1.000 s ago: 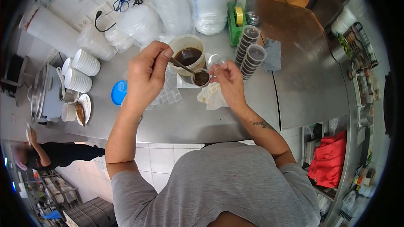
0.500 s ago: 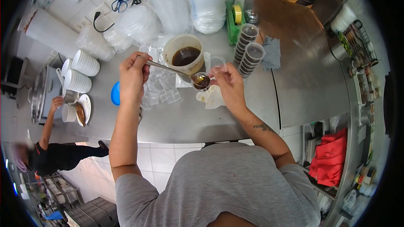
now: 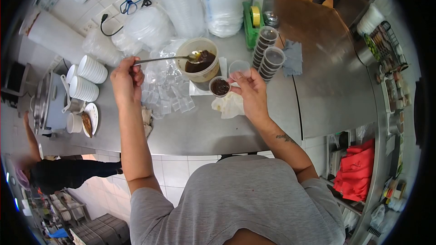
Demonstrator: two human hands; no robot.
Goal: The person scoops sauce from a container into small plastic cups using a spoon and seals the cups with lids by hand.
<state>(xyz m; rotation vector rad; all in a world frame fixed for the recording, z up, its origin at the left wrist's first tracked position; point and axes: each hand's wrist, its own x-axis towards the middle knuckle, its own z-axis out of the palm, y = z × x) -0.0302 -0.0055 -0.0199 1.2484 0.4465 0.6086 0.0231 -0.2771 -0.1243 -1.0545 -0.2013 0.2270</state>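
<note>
My left hand [image 3: 126, 81] is closed around the handle of a metal spoon [image 3: 160, 60]. The spoon's bowl is over the mouth of a large plastic tub [image 3: 200, 77] that contains dark brown sauce [image 3: 194, 66]. In my right hand [image 3: 252, 93], pinched between the fingers, is a small clear sauce cup [image 3: 220, 86] with dark, chunky sauce in it. A clear round lid [image 3: 239, 67] shows just above the same fingers; whether they grip it I cannot tell. Below the cup, a crumpled stained cloth or paper [image 3: 228, 105] lies on the steel counter [image 3: 204, 136].
Stacked filled sauce cups [image 3: 271, 61] stand right of the tub, beside a green tape dispenser [image 3: 249, 22] and grey cloth [image 3: 293, 57]. Loose clear cups [image 3: 168, 102] lie left. White tubs [image 3: 84, 87] and a plate [image 3: 92, 113] are farther left, near another person [image 3: 63, 174].
My left hand moved left, and the spoon went from the small cup to above the tub. The cup in my right hand shifted slightly. The other person's arm moved left.
</note>
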